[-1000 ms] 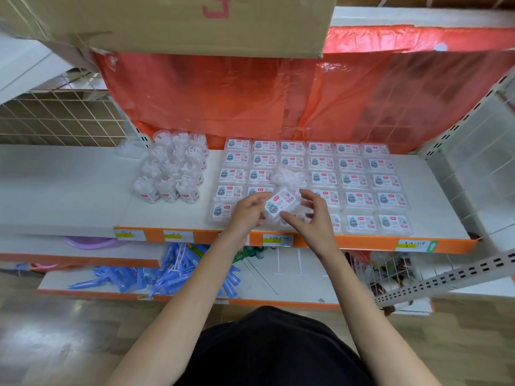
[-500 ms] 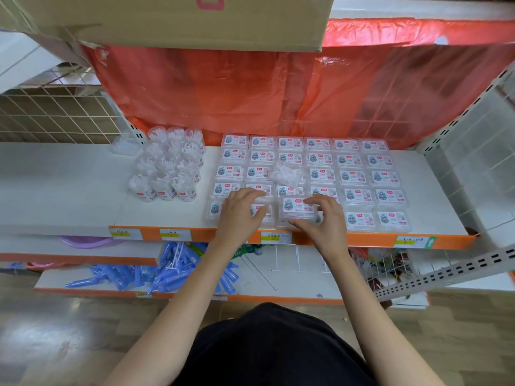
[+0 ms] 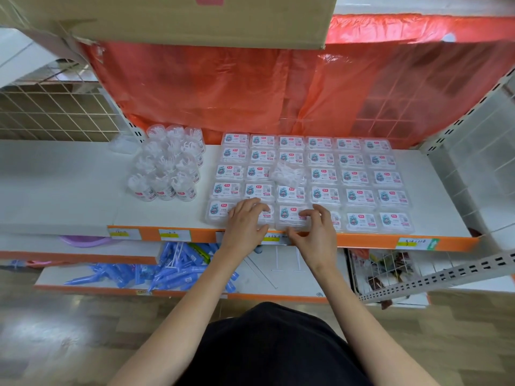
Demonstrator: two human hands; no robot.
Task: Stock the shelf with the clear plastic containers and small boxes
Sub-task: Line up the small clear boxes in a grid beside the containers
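Her right hand (image 3: pixel 316 232) pinches a small box (image 3: pixel 292 215) between thumb and fingers, front row, at the shelf (image 3: pixel 434 190) edge. The left hand (image 3: pixel 245 221) lies flat, fingers loose, on the neighbouring box (image 3: pixel 216 211).

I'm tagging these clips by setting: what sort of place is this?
Most likely a retail shop aisle: a white shelf whose orange front edge carries price labels, identical small boxes laid in neat rows, and a cardboard carton overhead.
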